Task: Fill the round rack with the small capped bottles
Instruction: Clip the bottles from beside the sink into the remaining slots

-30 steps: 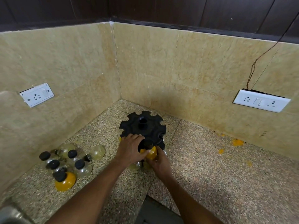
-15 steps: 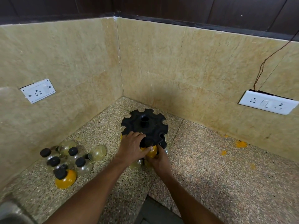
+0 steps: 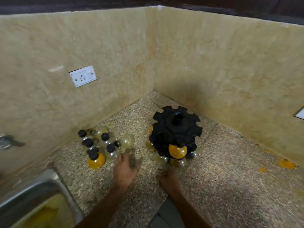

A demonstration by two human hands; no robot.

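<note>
Round rack | yellow bottle seated in slot | loose bottles clustered for reach | left hand blurred, grip unclear | right hand likewise

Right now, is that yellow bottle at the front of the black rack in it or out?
In: the yellow bottle hangs by its neck in a front slot of the round rack, neither hand touching it.

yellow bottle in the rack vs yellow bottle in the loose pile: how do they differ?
Place: the racked yellow bottle hangs in a slot at the near edge of the round rack; the loose yellow bottle stands on the counter at the near end of the pile.
Cap: the loose one's black cap is plainly visible on top; the racked one's is hidden against the rack.
Shared: round body, yellow contents, neither in a hand.
</note>
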